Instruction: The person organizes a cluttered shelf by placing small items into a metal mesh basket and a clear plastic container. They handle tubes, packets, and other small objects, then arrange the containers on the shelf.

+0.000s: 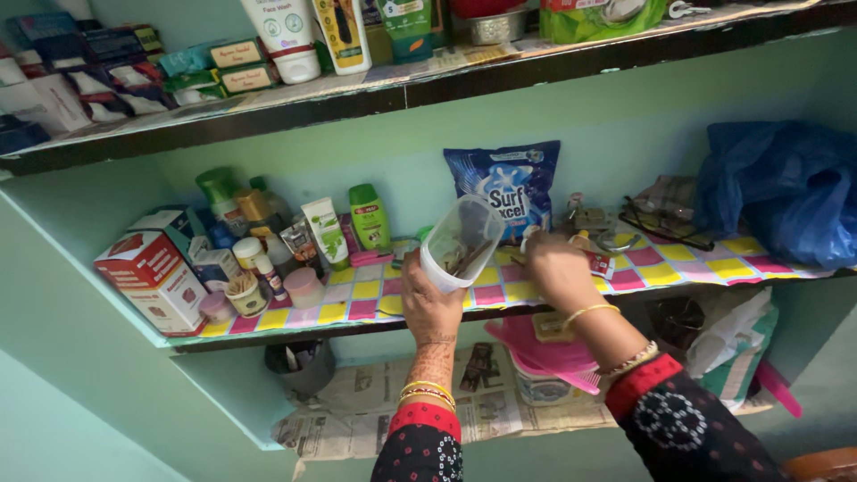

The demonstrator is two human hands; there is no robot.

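Observation:
My left hand (430, 299) grips a clear plastic cup (461, 243) tilted on its side above the middle shelf, with small dark items inside it. My right hand (555, 268) rests on the chequered pink-and-yellow shelf liner (375, 299) just right of the cup, fingers curled over small things there; what it holds I cannot make out. A blue detergent pouch (509, 187) leans on the wall right behind the cup. Both wrists wear gold bangles, with black and red sleeves below.
Left on the shelf stand a red-and-white box (152, 281), green bottles (368, 217), tubes and small jars. A blue plastic bag (786, 201) fills the right end, spectacles (665, 230) beside it. Below lie a pink-lidded tub (546, 357), newspaper and a metal cup (299, 366).

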